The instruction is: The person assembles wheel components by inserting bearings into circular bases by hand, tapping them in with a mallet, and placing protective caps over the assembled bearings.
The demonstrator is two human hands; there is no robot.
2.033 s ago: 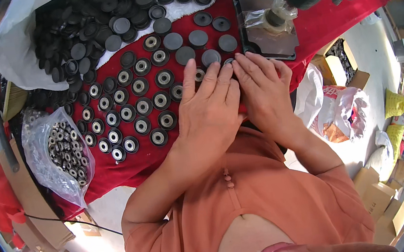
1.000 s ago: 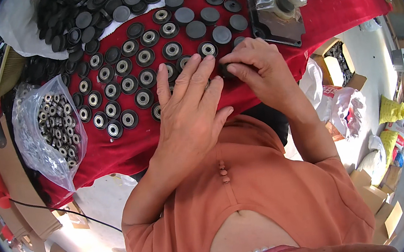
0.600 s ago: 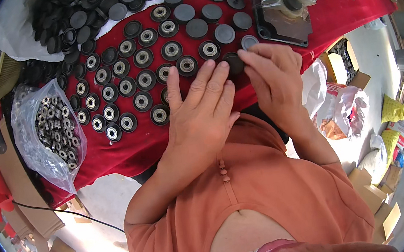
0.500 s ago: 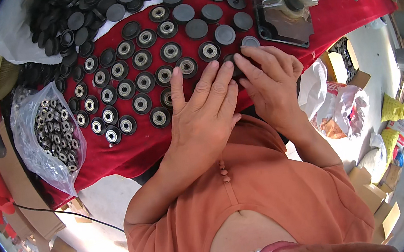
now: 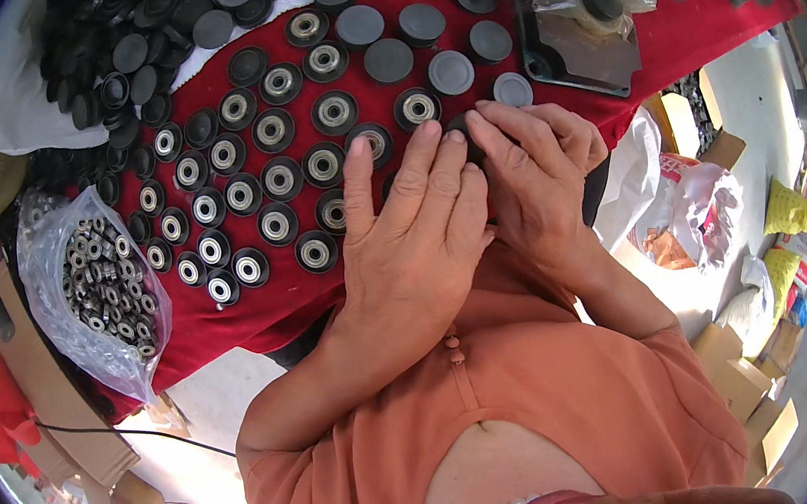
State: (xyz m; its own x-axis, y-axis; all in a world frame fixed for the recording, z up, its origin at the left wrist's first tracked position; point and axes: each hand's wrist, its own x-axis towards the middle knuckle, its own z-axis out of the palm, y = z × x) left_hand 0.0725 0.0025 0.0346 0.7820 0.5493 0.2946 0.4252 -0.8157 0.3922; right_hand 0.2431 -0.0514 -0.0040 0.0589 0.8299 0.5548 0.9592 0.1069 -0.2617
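My left hand (image 5: 410,221) lies flat over the near edge of the red cloth, fingers stretched out and partly covering some parts. Its fingertips reach beside a black round cap (image 5: 468,135). The bent fingers of my right hand (image 5: 540,170) close on that cap, hiding most of it. Left of my hands, rows of metal ball bearings (image 5: 280,178) sit in black round cups. Beyond my fingers are plain grey round caps (image 5: 451,73), lying flat, and one lighter cap (image 5: 512,91) close to my right knuckles.
A clear plastic bag of loose bearings (image 5: 111,288) stands at the left. Black caps (image 5: 165,29) are heaped at the far left on white sheeting. A dark machine base plate (image 5: 581,59) with tape on it occupies the far right of the red cloth (image 5: 231,323).
The view has shifted slightly, so the table appears a little lower and turned. Both hands keep nearly the same pose at the black cap.
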